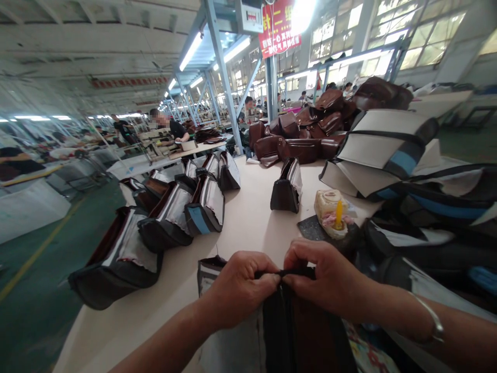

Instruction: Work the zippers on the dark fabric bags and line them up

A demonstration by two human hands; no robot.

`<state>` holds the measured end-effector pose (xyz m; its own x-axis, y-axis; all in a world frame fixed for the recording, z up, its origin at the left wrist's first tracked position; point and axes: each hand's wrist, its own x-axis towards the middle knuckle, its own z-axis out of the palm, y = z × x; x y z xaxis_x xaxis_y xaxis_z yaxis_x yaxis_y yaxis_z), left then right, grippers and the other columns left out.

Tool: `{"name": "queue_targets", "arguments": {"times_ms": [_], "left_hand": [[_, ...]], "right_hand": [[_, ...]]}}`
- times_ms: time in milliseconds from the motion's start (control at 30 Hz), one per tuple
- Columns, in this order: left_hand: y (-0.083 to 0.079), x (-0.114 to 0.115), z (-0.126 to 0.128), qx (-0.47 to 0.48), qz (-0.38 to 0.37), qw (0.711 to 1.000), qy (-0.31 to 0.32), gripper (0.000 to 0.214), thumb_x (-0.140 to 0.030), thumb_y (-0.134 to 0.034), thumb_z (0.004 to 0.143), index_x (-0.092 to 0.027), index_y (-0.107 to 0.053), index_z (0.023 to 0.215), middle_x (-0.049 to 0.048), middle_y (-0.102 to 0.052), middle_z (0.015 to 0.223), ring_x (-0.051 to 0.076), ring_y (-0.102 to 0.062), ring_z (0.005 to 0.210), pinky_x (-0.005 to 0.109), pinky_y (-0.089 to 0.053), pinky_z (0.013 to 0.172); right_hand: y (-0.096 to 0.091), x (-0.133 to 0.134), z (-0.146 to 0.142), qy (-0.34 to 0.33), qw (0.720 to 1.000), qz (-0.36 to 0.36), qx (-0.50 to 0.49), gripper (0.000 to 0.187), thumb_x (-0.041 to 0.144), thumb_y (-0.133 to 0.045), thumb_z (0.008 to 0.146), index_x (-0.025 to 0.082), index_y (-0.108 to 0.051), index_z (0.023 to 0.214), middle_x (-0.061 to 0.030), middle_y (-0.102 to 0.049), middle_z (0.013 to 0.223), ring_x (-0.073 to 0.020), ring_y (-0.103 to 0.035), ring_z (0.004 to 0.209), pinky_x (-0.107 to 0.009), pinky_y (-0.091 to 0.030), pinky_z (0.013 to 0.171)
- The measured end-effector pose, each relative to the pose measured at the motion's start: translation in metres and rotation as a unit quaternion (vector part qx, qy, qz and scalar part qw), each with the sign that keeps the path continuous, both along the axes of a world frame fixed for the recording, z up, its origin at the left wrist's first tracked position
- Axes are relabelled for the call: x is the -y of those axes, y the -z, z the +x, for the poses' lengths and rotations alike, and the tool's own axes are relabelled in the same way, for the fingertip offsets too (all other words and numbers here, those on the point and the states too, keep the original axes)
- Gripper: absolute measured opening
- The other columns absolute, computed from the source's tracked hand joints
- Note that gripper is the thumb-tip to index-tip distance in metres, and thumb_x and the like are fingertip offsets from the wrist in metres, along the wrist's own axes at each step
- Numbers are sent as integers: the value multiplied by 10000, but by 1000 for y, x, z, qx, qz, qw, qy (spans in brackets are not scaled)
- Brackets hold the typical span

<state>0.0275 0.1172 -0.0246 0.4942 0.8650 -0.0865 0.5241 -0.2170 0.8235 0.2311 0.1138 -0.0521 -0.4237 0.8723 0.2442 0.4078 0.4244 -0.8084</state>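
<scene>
Both my hands are at the bottom centre, pinching the black binding strip (285, 273) along the top edge of a bag (279, 331) with a white lining and brown panel. My left hand (236, 287) holds the strip from the left, and my right hand (322, 277) holds it from the right, their fingertips almost meeting. A metal bangle (432, 325) circles my right wrist. Beyond my right hand, a pale block with a yellow stick in it (330, 212) rests on a dark mat (316, 228). The lower part of the bag is cut off by the frame.
A row of upright black-and-white bags (166, 223) lines the left of the cream work table (248, 217). Brown leather bags (306, 134) are heaped at the back right, with stacked white, black and blue panels (384, 145) nearer. A co-worker (171, 124) sits at a far table.
</scene>
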Motion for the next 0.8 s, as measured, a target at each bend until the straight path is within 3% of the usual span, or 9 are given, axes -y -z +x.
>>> {"name": "queue_targets", "arguments": {"times_ms": [100,200,367,467,533,667,733,800], "left_hand": [[4,-2,-2,11,-6,1000,1,185,-205,-592,831,-128,-730,735,-13,-622,676,123,-536,675,228,-367,628],[7,-9,-9,39,-92,995,27,169,-230,-615,831,-123,-722,756,-30,-557,641,112,-457,634,236,-332,595],[9,-24,-16,88,-205,973,58,524,-507,-475,963,-97,-685,714,-18,-470,592,110,-350,572,263,-265,544],[9,-28,-16,71,-252,962,81,493,-564,-628,878,-143,-550,633,-65,-329,572,90,-219,549,267,-152,499],[10,-27,-16,69,-266,955,109,505,-559,-708,821,-168,-464,614,-76,-275,590,86,-183,559,269,-117,496],[12,-22,-16,44,-245,960,132,429,-535,-690,842,-148,-564,705,-66,-334,606,89,-241,566,255,-163,495],[10,-18,-16,30,-219,967,126,377,-494,-663,866,-137,-612,755,-55,-393,620,92,-292,578,243,-209,503],[4,-13,-15,16,-190,974,124,333,-451,-637,885,-134,-634,783,-47,-440,641,94,-338,594,232,-254,519]], "right_hand": [[3,0,-2,-22,991,132,5,105,55,-602,764,155,-602,733,-16,-564,715,-171,-516,724,-307,-363,671],[5,1,0,-64,968,243,26,141,42,-542,821,153,-609,765,-27,-546,715,-178,-483,719,-343,-369,712],[4,-1,10,-154,933,314,87,164,41,-497,868,139,-626,850,-64,-547,776,-205,-472,765,-357,-391,707],[4,-3,13,-175,916,341,118,149,62,-502,897,133,-634,898,-72,-551,798,-219,-487,803,-367,-412,727],[6,-3,15,-181,908,349,142,147,82,-506,917,130,-642,940,-79,-560,819,-236,-504,848,-388,-427,763],[5,2,20,-191,911,339,140,138,110,-526,926,128,-660,957,-92,-578,839,-256,-526,899,-420,-436,810],[1,5,22,-205,942,259,64,154,125,-515,943,126,-668,961,-97,-608,871,-236,-552,896,-401,-444,824],[-4,5,22,-189,974,118,-29,240,191,-457,1009,132,-680,940,-81,-629,872,-195,-575,851,-346,-453,796]]}}
